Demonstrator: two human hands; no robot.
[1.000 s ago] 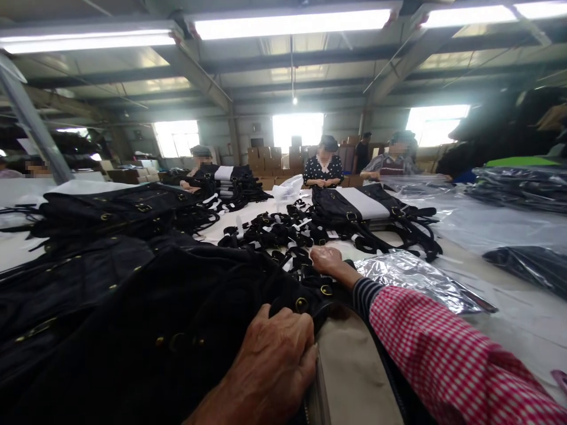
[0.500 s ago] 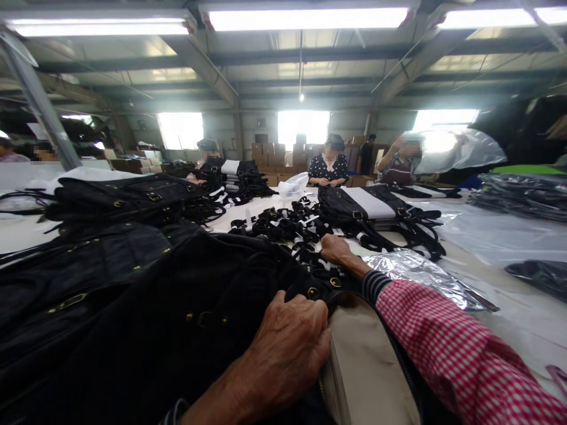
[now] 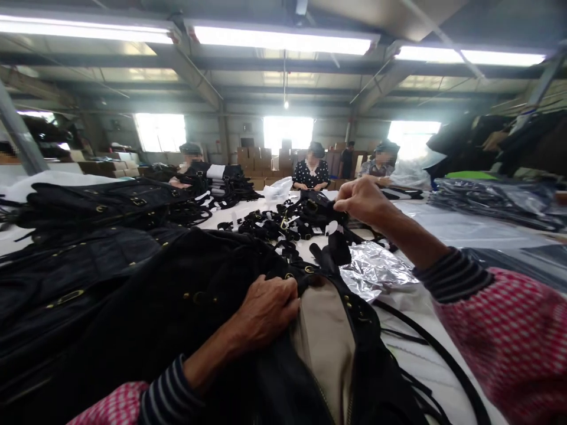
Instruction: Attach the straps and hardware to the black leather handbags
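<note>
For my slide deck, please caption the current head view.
Left hand grips an open, beige-lined black bag while the right hand holds up a black strap.

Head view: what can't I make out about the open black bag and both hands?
All in the head view:
Left hand: fingertips mostly hidden by the hand itself.
Open black bag: near end cut off by the bottom edge.
Right hand: exactly what it pinches is unclear, black against black.
</note>
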